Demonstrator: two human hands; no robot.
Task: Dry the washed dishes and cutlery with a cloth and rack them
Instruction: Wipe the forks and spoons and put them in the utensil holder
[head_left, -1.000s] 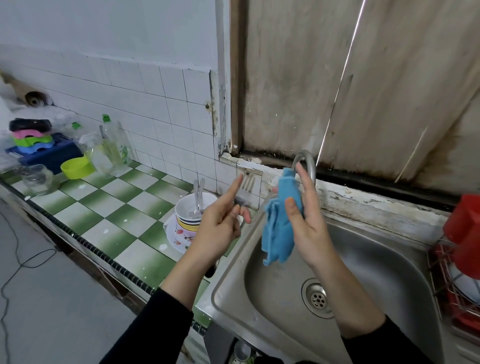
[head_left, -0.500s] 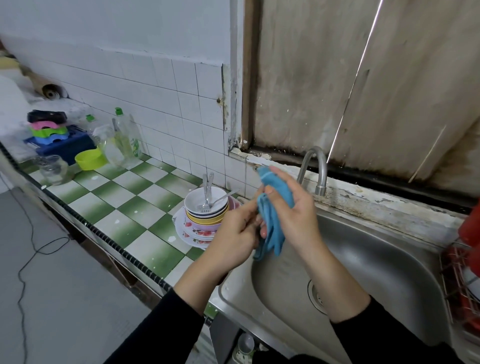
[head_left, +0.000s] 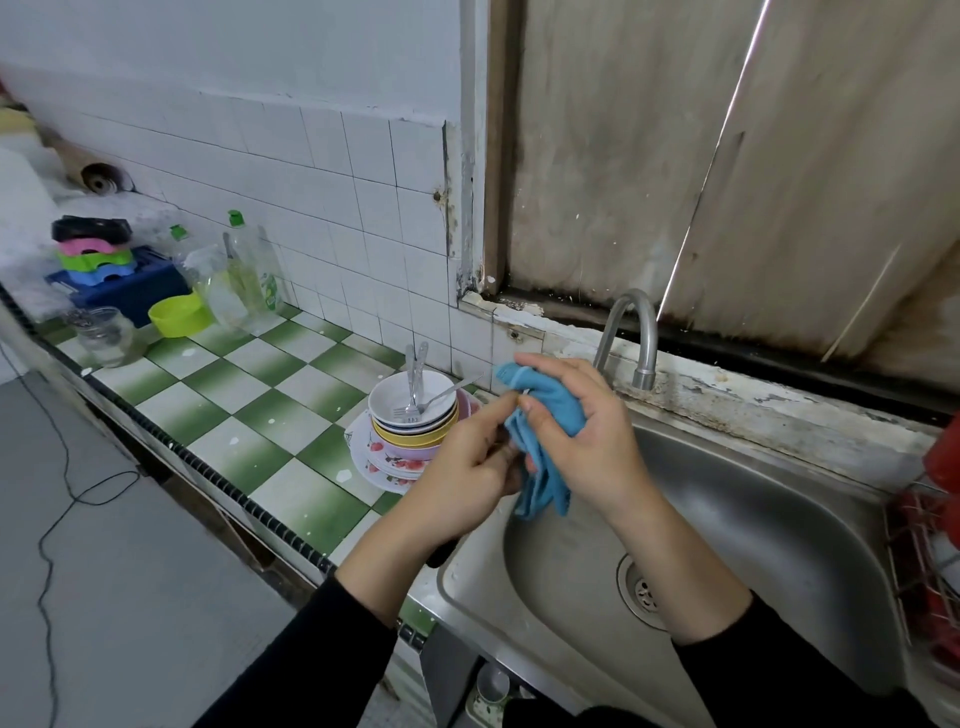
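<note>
As left hand (head_left: 467, 467) and right hand (head_left: 589, 447) clutch blue cloth (head_left: 553, 408), bottle label (head_left: 269, 289) blurred.

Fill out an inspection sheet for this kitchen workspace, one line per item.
Surface: green-and-white tiled counter, with a steel sink to its right.
Job's things: blue cloth held over the sink; stack of bowls and plates on the counter, cutlery in the top bowl; wire rack at the right edge.
Clutter: green bowl, glass jar, bottles and blue box at the counter's far end.
Hands: right hand grips the cloth; left hand is curled against it, and what it holds is hidden.
Cables: black cable on the floor.
Surroundings: tiled wall, tap, stained boards behind the sink.
</note>
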